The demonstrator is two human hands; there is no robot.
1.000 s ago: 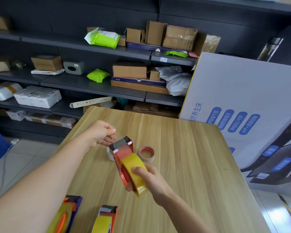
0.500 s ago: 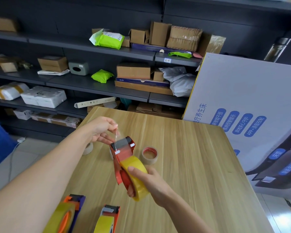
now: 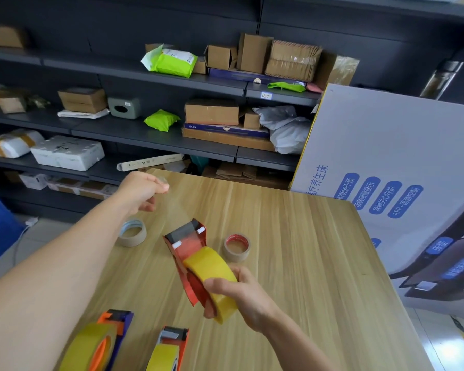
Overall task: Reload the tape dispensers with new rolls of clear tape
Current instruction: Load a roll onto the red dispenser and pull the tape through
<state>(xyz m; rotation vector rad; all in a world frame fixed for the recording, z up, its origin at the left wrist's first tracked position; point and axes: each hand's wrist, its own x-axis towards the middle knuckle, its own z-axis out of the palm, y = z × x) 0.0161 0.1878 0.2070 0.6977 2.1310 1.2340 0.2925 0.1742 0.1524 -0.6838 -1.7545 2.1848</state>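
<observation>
My right hand (image 3: pixel 237 297) grips a red tape dispenser (image 3: pixel 186 249) with a yellowish roll of clear tape (image 3: pixel 212 269) mounted in it, held above the wooden table (image 3: pixel 319 263). My left hand (image 3: pixel 140 192) is raised up and to the left of the dispenser's head and pinches the free end of the tape. A faint clear strip (image 3: pixel 176 210) stretches from those fingers down to the dispenser. Two empty cardboard cores lie on the table, one with a blue rim (image 3: pixel 132 232) and one with a red rim (image 3: pixel 236 247).
A purple and orange dispenser (image 3: pixel 102 341) and a second red dispenser (image 3: pixel 169 349), both with yellowish rolls, lie at the near table edge. A large white printed carton (image 3: pixel 386 170) leans at the table's right. Dark shelves (image 3: pixel 145 135) with boxes and parcels stand behind.
My left hand has moved up and away from the dispenser's head, drawing the tape end out into a longer strip. The right hand has kept hold of the dispenser and tilted it a little.
</observation>
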